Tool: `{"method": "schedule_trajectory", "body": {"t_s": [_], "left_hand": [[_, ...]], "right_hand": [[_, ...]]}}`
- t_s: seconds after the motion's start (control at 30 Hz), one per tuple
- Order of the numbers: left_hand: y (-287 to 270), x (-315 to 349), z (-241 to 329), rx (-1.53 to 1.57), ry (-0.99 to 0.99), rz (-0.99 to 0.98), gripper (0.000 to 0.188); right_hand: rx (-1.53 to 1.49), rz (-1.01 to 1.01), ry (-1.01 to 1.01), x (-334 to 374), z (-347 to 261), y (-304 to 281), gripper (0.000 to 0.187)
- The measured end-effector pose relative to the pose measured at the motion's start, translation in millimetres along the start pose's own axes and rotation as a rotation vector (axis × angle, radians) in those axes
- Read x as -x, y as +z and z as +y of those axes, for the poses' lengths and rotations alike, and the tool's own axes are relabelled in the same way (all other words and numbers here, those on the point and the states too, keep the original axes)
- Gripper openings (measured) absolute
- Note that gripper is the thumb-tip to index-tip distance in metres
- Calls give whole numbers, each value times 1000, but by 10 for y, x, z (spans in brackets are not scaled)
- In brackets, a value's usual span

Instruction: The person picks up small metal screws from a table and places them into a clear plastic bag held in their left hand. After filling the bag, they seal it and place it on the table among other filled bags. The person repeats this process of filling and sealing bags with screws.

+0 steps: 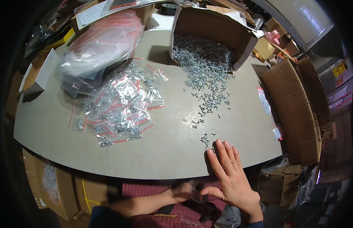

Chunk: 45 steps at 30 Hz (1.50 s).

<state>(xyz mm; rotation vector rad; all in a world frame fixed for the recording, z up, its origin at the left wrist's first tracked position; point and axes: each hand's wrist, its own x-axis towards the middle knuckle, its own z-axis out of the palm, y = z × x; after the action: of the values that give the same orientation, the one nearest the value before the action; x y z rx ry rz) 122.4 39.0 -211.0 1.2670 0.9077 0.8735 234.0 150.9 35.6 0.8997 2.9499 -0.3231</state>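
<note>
My right hand (230,178) lies palm down by the table's near edge, fingers stretched out and thumb spread away. Its fingertips touch or cover a few small silver screws (205,140); what is under the palm is hidden. Below the edge, over my lap, my left hand (181,192) is closed on a small clear plastic bag (195,187), partly hidden and blurred. A trail of loose screws (212,100) runs back to an open cardboard box (205,26) tipped on its side, with a heap spilling out. Filled zip bags of screws (121,102) are piled left of centre.
A large sack of red-edged clear zip bags (104,45) stands behind the filled ones. At the far left is a small open carton (39,72). A tall cardboard box (292,110) borders the table's right side. Another carton (62,190) sits below, left.
</note>
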Motion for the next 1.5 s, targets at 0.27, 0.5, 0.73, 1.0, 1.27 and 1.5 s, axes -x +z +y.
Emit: {"method": "schedule_trajectory", "body": {"t_s": [0.27, 0.5, 0.73, 1.0, 1.27, 1.5], "left_hand": [[-132, -23, 203, 60, 196, 14, 49], [-180, 10, 401, 117, -110, -9, 47], [-159, 28, 405, -74, 164, 158, 41], [-155, -10, 498, 103, -8, 110, 52], [-118, -15, 365, 88, 30, 100, 53], [-115, -44, 272, -140, 249, 156, 50]], "right_hand": [[-9, 33, -29, 10, 36, 53, 113], [-58, 137, 1, 39, 35, -64, 98], [-332, 449, 116, 74, 139, -114, 49], [-280, 458, 18, -33, 82, -21, 44], [-260, 480, -23, -11, 42, -16, 44], [-371, 526, 48, -28, 133, 0, 46]]}}
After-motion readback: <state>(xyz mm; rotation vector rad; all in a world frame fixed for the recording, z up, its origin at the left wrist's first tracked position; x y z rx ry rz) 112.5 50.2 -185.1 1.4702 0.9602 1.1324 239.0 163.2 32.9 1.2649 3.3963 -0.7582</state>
